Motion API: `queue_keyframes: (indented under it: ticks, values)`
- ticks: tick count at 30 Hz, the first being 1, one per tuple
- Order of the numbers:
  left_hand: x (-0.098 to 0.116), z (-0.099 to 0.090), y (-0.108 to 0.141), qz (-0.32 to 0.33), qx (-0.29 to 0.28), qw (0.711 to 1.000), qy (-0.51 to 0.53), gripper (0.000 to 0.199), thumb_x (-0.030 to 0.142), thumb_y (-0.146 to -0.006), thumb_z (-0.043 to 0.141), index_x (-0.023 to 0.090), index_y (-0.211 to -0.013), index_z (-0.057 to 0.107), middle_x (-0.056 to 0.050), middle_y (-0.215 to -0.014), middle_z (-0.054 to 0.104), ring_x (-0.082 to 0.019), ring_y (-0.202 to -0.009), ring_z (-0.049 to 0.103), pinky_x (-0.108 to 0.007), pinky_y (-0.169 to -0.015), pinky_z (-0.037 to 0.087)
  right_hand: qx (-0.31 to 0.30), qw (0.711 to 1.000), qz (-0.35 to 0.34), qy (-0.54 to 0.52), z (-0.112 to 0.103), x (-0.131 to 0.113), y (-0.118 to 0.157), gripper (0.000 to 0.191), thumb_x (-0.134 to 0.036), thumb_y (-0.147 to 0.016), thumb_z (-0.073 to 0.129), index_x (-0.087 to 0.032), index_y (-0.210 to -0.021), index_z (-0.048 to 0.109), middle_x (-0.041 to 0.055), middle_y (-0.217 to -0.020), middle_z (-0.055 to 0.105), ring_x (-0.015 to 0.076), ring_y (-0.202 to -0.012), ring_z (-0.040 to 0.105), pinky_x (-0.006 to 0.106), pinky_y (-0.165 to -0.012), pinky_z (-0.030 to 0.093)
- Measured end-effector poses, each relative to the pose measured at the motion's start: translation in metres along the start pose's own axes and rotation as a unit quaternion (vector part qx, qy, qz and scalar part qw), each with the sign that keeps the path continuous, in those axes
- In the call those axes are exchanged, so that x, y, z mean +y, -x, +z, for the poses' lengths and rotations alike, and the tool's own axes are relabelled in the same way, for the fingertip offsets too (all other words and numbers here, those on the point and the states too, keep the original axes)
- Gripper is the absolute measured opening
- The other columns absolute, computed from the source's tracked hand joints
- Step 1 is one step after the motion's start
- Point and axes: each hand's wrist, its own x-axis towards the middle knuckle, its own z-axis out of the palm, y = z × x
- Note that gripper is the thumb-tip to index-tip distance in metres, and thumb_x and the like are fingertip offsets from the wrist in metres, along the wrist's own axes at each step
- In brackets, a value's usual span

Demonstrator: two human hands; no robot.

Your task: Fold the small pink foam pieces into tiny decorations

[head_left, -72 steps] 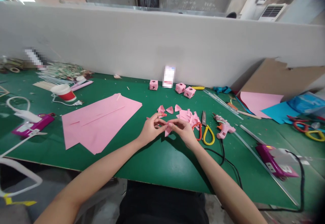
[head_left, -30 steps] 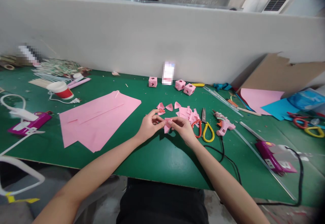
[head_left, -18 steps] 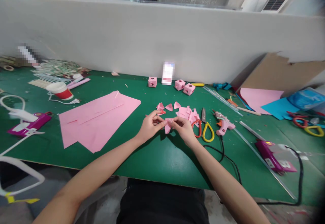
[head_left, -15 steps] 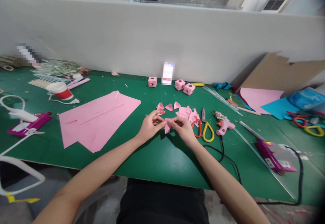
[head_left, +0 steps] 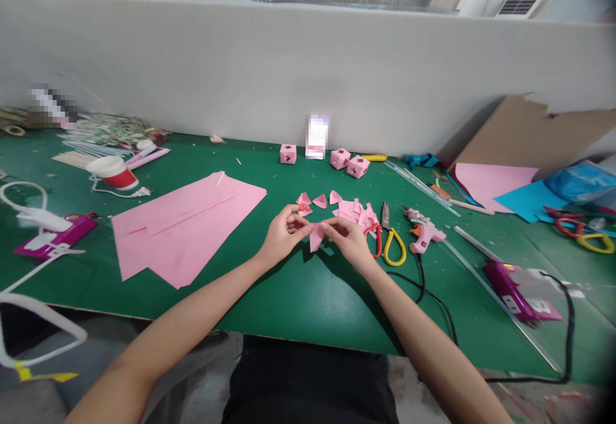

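Note:
Between my two hands is a small pink paper piece [head_left: 316, 238], its lower end narrowing to a point. My left hand [head_left: 283, 235] is closed on its left edge, thumb and fingertips pinched together. On the opposite edge, my right hand [head_left: 347, 238] pinches it the same way. Just beyond the fingers lie small folded pink paper pieces [head_left: 320, 201]. A pile of cut pink paper scraps [head_left: 356, 211] is beside my right hand, along with scissors [head_left: 395, 247] that have red and yellow handles.
A pink glue gun [head_left: 425, 235] with a black cord lies right of the scissors. Large pink paper sheets [head_left: 187, 238] spread at left. Pink paper cubes [head_left: 288, 154] stand near the partition [head_left: 192, 71]. Purple power strips [head_left: 510, 292] and a paper cup [head_left: 113, 172] are on the table.
Both hands stay in nearly the same place with the pink piece. My fingers have shifted slightly on it, and more of its face shows below them.

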Motion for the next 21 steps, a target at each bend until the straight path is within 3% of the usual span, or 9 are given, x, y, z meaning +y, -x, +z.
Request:
queue_keyframes:
  ticks: [4,9,13,18,21]
  values:
    - [-0.0027,0.0006,-0.0007,-0.006,-0.014,1.000,0.005,0.046,0.034,-0.076,0.076,0.019,-0.111,0.051,-0.001,-0.081,0.070,-0.015,-0.072,0.068,-0.027,-0.072,0.053,0.013,1.000,-0.006,0.024,-0.0007,0.0009,-0.0002,0.038,-0.056,-0.078,0.068,-0.019,-0.077,0.067,0.0027,-0.071,0.066,0.0156,-0.065,0.057,0.029,-0.061,0.046]
    - [-0.0045,-0.0010,-0.0027,-0.012,-0.003,1.000,0.013,0.046,0.034,-0.076,0.076,0.018,-0.110,0.051,-0.001,-0.080,0.070,-0.014,-0.071,0.067,-0.027,-0.070,0.052,0.007,0.999,0.024,0.020,0.0024,0.0019,0.0000,0.045,-0.063,-0.076,0.067,-0.018,-0.079,0.068,0.0036,-0.072,0.066,0.0154,-0.063,0.057,0.027,-0.057,0.045]
    - [-0.0032,-0.0025,-0.0045,-0.029,0.006,0.999,0.037,0.048,0.034,-0.074,0.078,0.018,-0.110,0.051,0.000,-0.078,0.070,-0.014,-0.070,0.067,-0.027,-0.070,0.053,-0.020,0.999,0.029,0.042,0.0021,0.0000,0.0008,0.042,-0.060,-0.075,0.070,-0.018,-0.075,0.069,0.0030,-0.070,0.066,0.0144,-0.060,0.055,0.027,-0.055,0.041]
    - [-0.0012,-0.0014,-0.0046,-0.048,0.009,0.997,0.059,0.049,0.032,-0.073,0.079,0.017,-0.110,0.051,0.000,-0.076,0.068,-0.014,-0.070,0.066,-0.026,-0.067,0.053,0.003,0.998,0.003,0.068,0.0017,0.0015,0.0012,0.039,-0.055,-0.076,0.071,-0.017,-0.069,0.066,0.0012,-0.065,0.063,0.0124,-0.056,0.051,0.026,-0.052,0.038]
    - [0.0000,-0.0013,-0.0045,-0.061,0.013,0.995,0.078,0.050,0.031,-0.072,0.079,0.017,-0.111,0.051,0.001,-0.075,0.067,-0.014,-0.069,0.066,-0.026,-0.066,0.053,0.004,0.999,0.022,0.046,0.0026,0.0033,0.0006,0.040,-0.057,-0.074,0.073,-0.017,-0.072,0.068,0.0019,-0.065,0.064,0.0130,-0.056,0.053,0.026,-0.052,0.041]
